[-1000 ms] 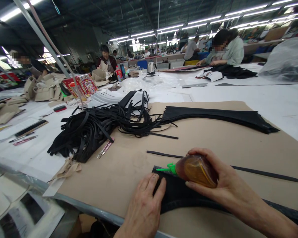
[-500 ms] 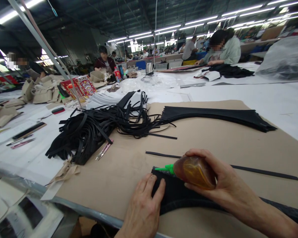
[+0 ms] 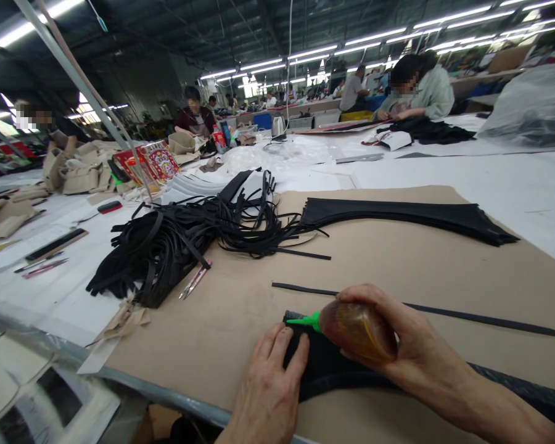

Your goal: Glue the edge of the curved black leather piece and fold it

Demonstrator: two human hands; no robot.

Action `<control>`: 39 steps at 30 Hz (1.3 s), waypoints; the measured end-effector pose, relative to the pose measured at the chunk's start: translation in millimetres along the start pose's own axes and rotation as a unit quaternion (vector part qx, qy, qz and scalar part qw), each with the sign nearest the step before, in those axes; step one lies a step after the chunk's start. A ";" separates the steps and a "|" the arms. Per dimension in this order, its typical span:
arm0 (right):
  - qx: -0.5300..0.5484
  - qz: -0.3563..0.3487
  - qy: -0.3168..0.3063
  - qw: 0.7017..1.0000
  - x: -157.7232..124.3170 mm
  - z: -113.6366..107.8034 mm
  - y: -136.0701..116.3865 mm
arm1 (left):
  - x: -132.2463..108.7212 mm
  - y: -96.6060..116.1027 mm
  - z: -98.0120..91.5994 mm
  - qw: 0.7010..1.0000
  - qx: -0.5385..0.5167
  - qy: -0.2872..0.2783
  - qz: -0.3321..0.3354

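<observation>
So my right hand (image 3: pixel 409 348) is wrapped around an amber bottle (image 3: pixel 358 333), thumb on one side and fingers on the other, tipped over so its green nozzle (image 3: pixel 308 320) points left. The nozzle's tip is right at the greyish edge of a black piece (image 3: pixel 328 367), by its left end; can't tell if it's actually touching. My left hand (image 3: pixel 271 373) is laid flat on that same end, thumb a bit apart from the fingers. The piece lies on a brown sheet (image 3: pixel 198 345) covering part of the white surface (image 3: pixel 513 179). Just beyond the bottle there's a thin black strip (image 3: pixel 481 319), then a stack of black pieces (image 3: pixel 393 216). Off left: a messy heap of black strips (image 3: pixel 161 246) with pink snips (image 3: pixel 195 280) beside it.
</observation>
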State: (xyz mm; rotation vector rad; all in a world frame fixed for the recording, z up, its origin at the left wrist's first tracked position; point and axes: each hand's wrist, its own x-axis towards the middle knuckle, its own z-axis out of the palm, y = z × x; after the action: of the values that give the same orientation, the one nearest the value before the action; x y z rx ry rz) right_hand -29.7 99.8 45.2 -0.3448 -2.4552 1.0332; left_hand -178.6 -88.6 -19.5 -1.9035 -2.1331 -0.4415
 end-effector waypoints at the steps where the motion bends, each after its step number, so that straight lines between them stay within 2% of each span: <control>1: -0.002 -0.005 0.006 1.000 0.3 -0.1 0.0 | -0.2 0.1 0.3 1.000 0.000 0.004 0.001; 9: -0.004 -0.030 -0.002 1.000 0.3 1.5 -0.2 | 2.3 0.8 -3.0 1.000 0.003 0.006 -0.001; 13: -0.001 -0.023 0.021 1.000 1.5 3.2 0.6 | 2.5 0.9 -2.2 1.000 0.002 0.014 -0.002; 17: 0.002 -0.022 0.009 1.000 0.0 4.9 2.1 | 2.7 0.1 -2.1 1.000 0.004 0.012 0.005; 23: -0.004 -0.019 0.037 0.999 -1.5 5.9 2.1 | 0.9 -0.9 0.0 1.000 0.005 0.019 0.005; 29: -0.002 -0.011 0.030 0.999 -4.3 8.5 5.9 | 1.2 -1.7 1.2 0.999 0.018 0.023 0.020; 39: -0.007 -0.003 0.023 1.000 -15.9 0.6 12.2 | 1.5 -3.8 2.6 0.999 0.028 0.035 0.025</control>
State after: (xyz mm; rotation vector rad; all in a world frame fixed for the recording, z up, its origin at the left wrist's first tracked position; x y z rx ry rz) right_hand -15.5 101.6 31.2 -0.3624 -2.4214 0.9960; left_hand -182.5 -86.6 -21.6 -1.8781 -2.0280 -0.4261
